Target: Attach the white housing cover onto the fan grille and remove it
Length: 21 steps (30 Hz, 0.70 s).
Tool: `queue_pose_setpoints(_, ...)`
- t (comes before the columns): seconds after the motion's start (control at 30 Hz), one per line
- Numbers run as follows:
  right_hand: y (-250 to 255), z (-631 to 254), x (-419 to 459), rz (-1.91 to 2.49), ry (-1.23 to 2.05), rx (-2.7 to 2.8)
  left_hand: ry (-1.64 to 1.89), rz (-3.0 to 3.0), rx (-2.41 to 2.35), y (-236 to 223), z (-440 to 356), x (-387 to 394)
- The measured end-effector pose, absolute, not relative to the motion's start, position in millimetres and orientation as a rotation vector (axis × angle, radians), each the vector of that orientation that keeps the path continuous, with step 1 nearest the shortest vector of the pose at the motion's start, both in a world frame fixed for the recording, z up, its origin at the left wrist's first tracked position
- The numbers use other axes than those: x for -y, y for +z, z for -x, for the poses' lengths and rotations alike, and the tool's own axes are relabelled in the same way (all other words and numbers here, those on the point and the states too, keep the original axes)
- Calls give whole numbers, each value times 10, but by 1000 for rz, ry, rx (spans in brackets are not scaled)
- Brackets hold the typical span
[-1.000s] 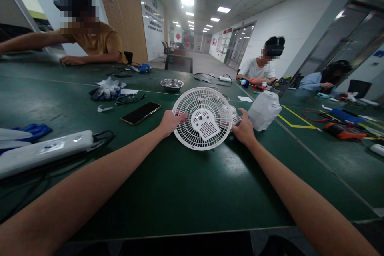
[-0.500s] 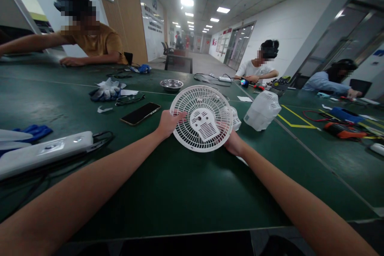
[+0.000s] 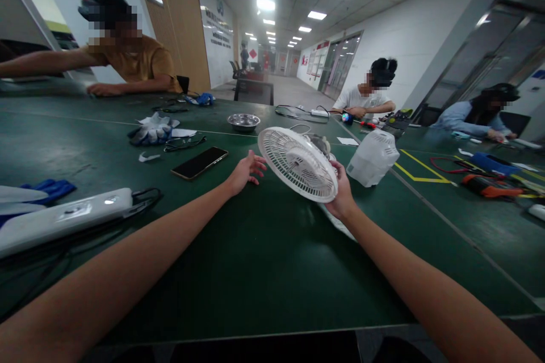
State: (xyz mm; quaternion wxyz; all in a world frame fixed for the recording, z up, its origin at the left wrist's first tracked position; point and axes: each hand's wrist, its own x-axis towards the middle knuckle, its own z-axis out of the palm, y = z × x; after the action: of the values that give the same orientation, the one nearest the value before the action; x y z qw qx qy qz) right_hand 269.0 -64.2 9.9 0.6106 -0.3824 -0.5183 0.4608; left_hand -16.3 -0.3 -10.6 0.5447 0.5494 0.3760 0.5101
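Observation:
A round white fan grille (image 3: 298, 165), tilted with a metal shaft at its centre, is gripped at its right edge by my right hand (image 3: 343, 193). Behind the grille shows part of a grey motor (image 3: 319, 143). My left hand (image 3: 247, 171) is apart from the grille on its left, fingers spread and holding nothing. A translucent white plastic housing (image 3: 372, 159) stands on the table just right of my right hand. Below that hand a white piece (image 3: 340, 227) lies partly hidden.
On the green table (image 3: 238, 272) are a phone (image 3: 200, 162), a steel bowl (image 3: 243, 121), gloves (image 3: 154, 129) and a white power strip (image 3: 68, 215). An orange multimeter (image 3: 489, 186) lies at right. Several people sit around the table, one in a brown shirt (image 3: 145, 62).
My left hand has let go of the grille and drawn slightly away with its fingers opened. The grille has turned from facing me to a tilt, still in my right hand.

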Motion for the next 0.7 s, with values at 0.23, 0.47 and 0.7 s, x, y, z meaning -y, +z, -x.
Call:
queue_pose_setpoints(0.23,77,-2734,704,960,806,1330,898,-946,-684,-19,206,36)
queue_pose_setpoints(0.47,-21,-2731,650,1056,509,1805,835,-748,-773,50,173,75)
queue_pose_setpoints(0.7,84,-3180,401,1210,-18,1770,848,-717,-816,111,139,89)
